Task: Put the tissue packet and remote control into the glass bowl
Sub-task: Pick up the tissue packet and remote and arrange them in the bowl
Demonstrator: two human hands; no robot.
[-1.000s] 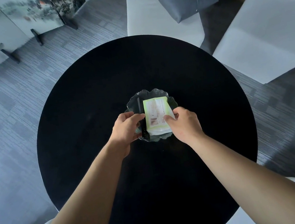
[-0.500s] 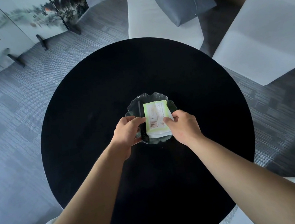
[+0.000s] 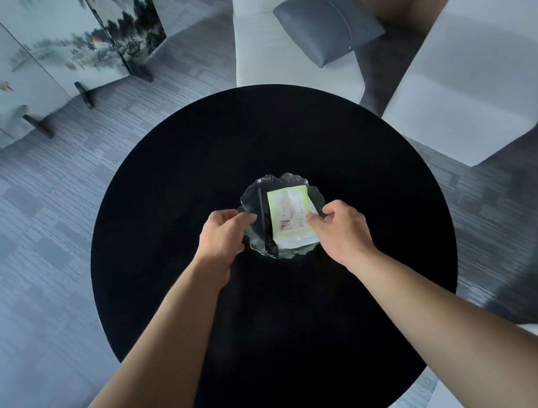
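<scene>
A scalloped glass bowl (image 3: 279,178) sits near the middle of the round black table (image 3: 163,198). Inside it the green and white tissue packet (image 3: 291,209) lies flat on the right. The slim black remote control (image 3: 265,225) lies along the packet's left side. My left hand (image 3: 222,236) hovers at the bowl's left rim, fingers loosely curled and just clear of the remote. My right hand (image 3: 346,232) is at the bowl's right rim, with its fingertips at the packet's near right corner and nothing gripped.
A white sofa seat (image 3: 273,44) with a grey cushion (image 3: 326,21) stands beyond the table. Another white seat (image 3: 470,71) is at the right. A painted folding screen (image 3: 42,49) stands on the grey carpet at the back left.
My left hand has let go of the remote and drawn back to the left. My right hand has loosened off the packet and shifted right. Both items stay in the bowl.
</scene>
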